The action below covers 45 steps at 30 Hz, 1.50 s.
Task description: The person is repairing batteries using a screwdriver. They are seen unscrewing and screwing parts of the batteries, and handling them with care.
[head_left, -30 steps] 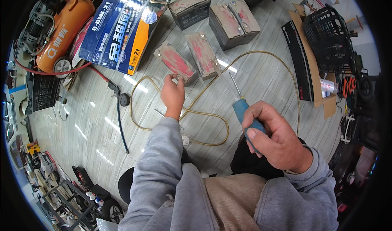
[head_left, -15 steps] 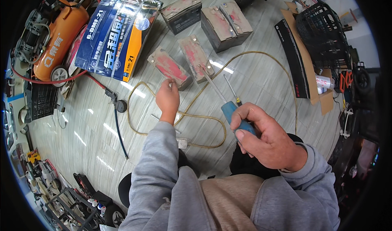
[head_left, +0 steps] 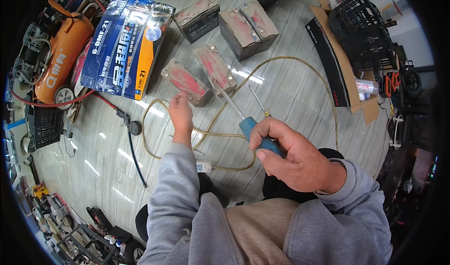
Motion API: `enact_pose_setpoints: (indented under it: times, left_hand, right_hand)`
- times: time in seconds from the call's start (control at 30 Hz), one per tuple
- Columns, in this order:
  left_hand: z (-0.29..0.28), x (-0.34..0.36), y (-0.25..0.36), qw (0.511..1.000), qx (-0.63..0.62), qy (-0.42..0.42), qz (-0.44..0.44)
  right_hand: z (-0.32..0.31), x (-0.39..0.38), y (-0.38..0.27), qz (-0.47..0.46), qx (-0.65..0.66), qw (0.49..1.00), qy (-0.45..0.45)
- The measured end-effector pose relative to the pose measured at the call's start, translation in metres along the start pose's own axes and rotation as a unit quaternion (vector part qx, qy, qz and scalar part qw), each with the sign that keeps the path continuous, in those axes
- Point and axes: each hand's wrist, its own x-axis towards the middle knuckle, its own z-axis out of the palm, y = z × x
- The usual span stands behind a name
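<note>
My right hand [head_left: 295,155] is closed around the blue handle of a screwdriver [head_left: 259,136]. Its long metal shaft points up and left, and the tip end overlaps the dusty, red-marked top of a battery [head_left: 208,61]; contact is hard to tell. Just left of it lies another battery [head_left: 185,79] with a similar worn red top. My left hand [head_left: 181,114] is at that one's near end, fingers bent together by the edge; what they hold, if anything, is hidden. A second, thinner screwdriver [head_left: 258,101] with a yellow part lies on the floor to the right.
More dusty batteries [head_left: 241,30] stand farther back. A blue battery carton [head_left: 126,44] and an orange air compressor [head_left: 68,54] are at left. A yellowish hose [head_left: 281,57] loops over the floor, near an air gauge [head_left: 135,127]. An open cardboard box [head_left: 335,54] and black basket [head_left: 361,30] stand right.
The screwdriver's tip end has moved left and farther over the right-hand battery's top. My left hand has drawn slightly back along the left battery's near end. The whole view has shifted a little.
</note>
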Motion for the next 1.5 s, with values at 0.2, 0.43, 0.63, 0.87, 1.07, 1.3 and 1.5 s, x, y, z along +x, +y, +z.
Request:
enact_pose_setpoints:
  times: [0.2,0.43,0.63,0.87,1.07,1.3,1.5]
  left_hand:
    - [-0.025,0.018,0.036,0.860,-0.471,-0.148,-0.127]
    - [-0.022,0.009,0.057,0.894,-0.416,-0.144,-0.081]
    - [-0.041,0.030,0.046,0.922,-0.364,-0.118,-0.056]
    - [-0.067,0.076,0.043,0.966,-0.254,-0.041,-0.017]
    - [-0.058,0.093,0.039,0.987,-0.145,-0.063,0.017]
    - [-0.042,0.103,0.037,0.964,0.154,0.026,0.216]
    - [-0.036,0.098,0.044,0.868,0.391,0.113,0.286]
  right_hand:
    - [0.006,-0.005,-0.007,0.022,0.026,0.999,0.036]
    - [0.004,-0.004,-0.004,0.003,-0.003,1.000,0.018]
    - [0.003,-0.005,-0.004,0.003,-0.016,1.000,0.024]
    - [0.003,-0.012,-0.010,0.035,0.027,0.998,0.048]
    - [-0.003,-0.020,-0.009,0.047,0.028,0.997,0.063]
    - [-0.007,-0.022,-0.004,0.029,0.019,0.997,0.075]
    - [-0.009,-0.022,-0.004,0.021,0.015,0.996,0.084]
